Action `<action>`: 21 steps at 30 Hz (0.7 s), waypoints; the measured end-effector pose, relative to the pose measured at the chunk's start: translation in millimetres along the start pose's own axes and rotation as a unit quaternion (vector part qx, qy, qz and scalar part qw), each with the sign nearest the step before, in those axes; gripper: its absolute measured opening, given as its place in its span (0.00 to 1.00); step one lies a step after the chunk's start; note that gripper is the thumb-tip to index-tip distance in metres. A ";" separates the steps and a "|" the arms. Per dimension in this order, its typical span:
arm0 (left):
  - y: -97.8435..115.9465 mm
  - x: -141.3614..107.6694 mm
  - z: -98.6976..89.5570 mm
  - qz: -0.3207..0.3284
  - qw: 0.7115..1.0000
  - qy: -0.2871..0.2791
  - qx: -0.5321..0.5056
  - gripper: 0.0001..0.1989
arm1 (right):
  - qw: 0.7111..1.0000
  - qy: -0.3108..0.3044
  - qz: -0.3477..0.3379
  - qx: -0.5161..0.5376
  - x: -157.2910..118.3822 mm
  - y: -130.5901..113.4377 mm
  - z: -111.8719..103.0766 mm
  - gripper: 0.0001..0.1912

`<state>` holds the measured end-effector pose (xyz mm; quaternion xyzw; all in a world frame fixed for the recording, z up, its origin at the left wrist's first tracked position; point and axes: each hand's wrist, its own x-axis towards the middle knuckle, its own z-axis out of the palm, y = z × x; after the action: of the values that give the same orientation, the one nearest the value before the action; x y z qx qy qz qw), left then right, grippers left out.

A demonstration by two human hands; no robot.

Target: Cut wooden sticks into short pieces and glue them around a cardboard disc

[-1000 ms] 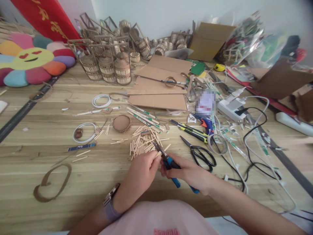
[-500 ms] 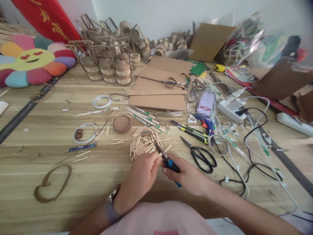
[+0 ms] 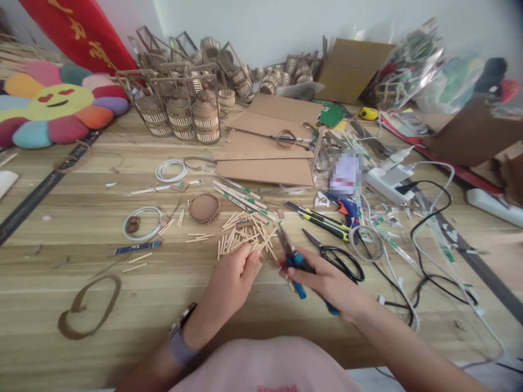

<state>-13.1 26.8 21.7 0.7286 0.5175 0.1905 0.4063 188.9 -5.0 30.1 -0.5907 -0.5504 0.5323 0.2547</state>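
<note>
My left hand is closed on thin wooden sticks at the near edge of a loose pile of short sticks. To its right, my right hand grips blue-and-black pliers, their jaws pointing up and away, slightly blurred. A small pale stick end shows beneath my right fingers. Behind the pile lies a bundle of longer sticks with green print. A round brown shallow basket stands left of that bundle. Black-handled scissors lie just beyond my right hand.
Two cutters, a blue glue gun, a tape roll and tangled cables lie at the right. Flat cardboard and small woven baskets stand farther back. White coils and a brown strip loop are left.
My right hand and the pliers have moved right, away from my left hand, and the plier handles have spread. My left hand has shifted slightly left.
</note>
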 end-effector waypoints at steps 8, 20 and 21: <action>3.3 -1.2 3.9 0.030 0.996 -0.056 0.058 0.14 | 0.938 0.092 -0.197 -0.270 11.0 -8.6 -4.1 0.11; 1.7 -0.7 13.9 0.053 0.965 -0.035 0.256 0.13 | 0.898 0.136 -0.157 -0.388 22.1 6.1 20.0 0.04; 1.5 -0.7 13.4 0.053 0.962 -0.034 0.264 0.14 | 0.894 0.144 -0.155 -0.395 22.3 6.3 22.0 0.03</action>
<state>-3.2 20.7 14.9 0.8424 0.4960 0.0435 0.2062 167.5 7.6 10.0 -0.6199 -0.7571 0.1341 0.1565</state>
